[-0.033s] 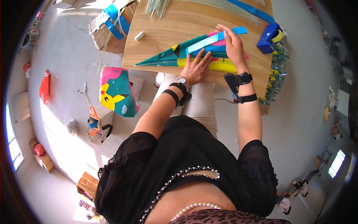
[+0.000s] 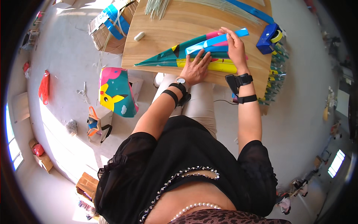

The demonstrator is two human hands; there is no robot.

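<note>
On the wooden table lies a kite-like folded sheet (image 2: 158,55), green, yellow and pink, tapering to a point at the left. My left hand (image 2: 194,70) presses flat on it, fingers spread, the fingertips touching the near end of a shiny blue strip (image 2: 209,43). That strip slants up to the right across the sheet. My right hand (image 2: 236,48) has its thumb and fingers around the strip near its far end, partly hiding it. A thin pale rod (image 2: 156,64) runs along the sheet's near edge.
A blue tape dispenser (image 2: 266,39) stands at the table's right edge, above hanging printed pieces (image 2: 276,74). Bundled thin sticks (image 2: 156,8) and a small white object (image 2: 139,36) lie on the table. Left of it are a strapped carton (image 2: 112,35) and a printed sheet (image 2: 117,93).
My right hand has slid slightly right along the blue strip, which now looks narrower and a deeper blue as its face tilts. My left hand stays in place.
</note>
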